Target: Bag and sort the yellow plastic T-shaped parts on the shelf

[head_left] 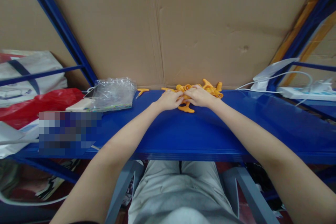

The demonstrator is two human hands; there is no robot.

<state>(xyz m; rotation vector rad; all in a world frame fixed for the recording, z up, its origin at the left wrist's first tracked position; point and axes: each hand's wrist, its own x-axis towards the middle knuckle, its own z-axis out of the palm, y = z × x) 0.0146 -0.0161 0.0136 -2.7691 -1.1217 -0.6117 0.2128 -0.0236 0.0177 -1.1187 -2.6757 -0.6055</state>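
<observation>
My left hand point(170, 100) and my right hand point(198, 96) meet over a pile of orange plastic pieces point(207, 84) at the back of the blue shelf. Fingers of both hands are bent and close together around an orange plastic piece point(185, 97), largely hidden by them. Just below the fingertips lies an orange T-shaped handle point(187, 109). Farther left, apart from the pile, rests an orange T-handled corkscrew point(142, 92) with a thin metal spiral. Some pieces in the pile look round and hollow; my right hand covers part of it.
The blue shelf point(168, 136) backs onto a cardboard wall point(157, 31). Clear plastic bags point(114, 94) lie left, beside a red bag point(44, 103). A blue post point(60, 28) rises behind them. On the right are a white power strip point(301, 92) and cables.
</observation>
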